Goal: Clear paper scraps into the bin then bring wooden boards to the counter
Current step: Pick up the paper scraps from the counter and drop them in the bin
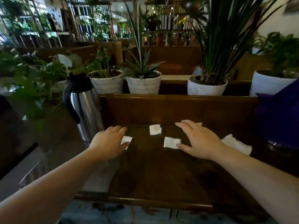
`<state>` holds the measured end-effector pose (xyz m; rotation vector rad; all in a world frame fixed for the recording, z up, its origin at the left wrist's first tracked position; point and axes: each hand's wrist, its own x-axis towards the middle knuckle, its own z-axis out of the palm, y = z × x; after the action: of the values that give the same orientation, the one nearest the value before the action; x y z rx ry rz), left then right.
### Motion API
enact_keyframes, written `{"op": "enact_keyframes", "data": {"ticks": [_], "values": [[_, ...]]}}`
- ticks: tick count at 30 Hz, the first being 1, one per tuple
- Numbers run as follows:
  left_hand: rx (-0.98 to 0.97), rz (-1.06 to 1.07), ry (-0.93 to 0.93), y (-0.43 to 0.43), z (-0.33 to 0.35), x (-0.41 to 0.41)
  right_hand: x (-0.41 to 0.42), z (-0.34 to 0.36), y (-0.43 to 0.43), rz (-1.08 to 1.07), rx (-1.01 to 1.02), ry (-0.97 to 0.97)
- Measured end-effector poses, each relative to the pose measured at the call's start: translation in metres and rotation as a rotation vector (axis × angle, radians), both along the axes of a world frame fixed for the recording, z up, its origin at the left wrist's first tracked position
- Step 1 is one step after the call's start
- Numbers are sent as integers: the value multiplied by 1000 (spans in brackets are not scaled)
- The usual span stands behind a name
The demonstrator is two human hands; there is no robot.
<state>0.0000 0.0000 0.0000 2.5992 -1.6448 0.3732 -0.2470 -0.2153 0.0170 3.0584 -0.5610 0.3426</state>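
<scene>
While a dark wooden table (161,175) is filling the lower middle of the frame, four white potted plants (143,83) are lining the ledge behind it and a steel thermos jug (84,104) is standing at centre left. Both hands are hovering palm-down, fingers spread, gripping nothing: the left hand (107,143) is covering part of one paper scrap (127,140), and the right hand (198,139) is reaching beside another scrap (171,142). A larger torn piece (237,143) is lying to its right, and a stained scrap (155,129) is sitting between the hands.
</scene>
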Motion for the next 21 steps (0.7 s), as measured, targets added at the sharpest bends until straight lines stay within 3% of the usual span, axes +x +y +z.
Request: {"op": "enact_keyframes", "data": {"ticks": [8,13,21], "values": [[66,71,205,-27,-25,12,4,-23,2,-95,162,36],[194,223,175,-46,-38,24,9,-33,-19,-84,199,49],[22,135,205,-60,-42,10,39,-44,-57,-62,251,48]]}}
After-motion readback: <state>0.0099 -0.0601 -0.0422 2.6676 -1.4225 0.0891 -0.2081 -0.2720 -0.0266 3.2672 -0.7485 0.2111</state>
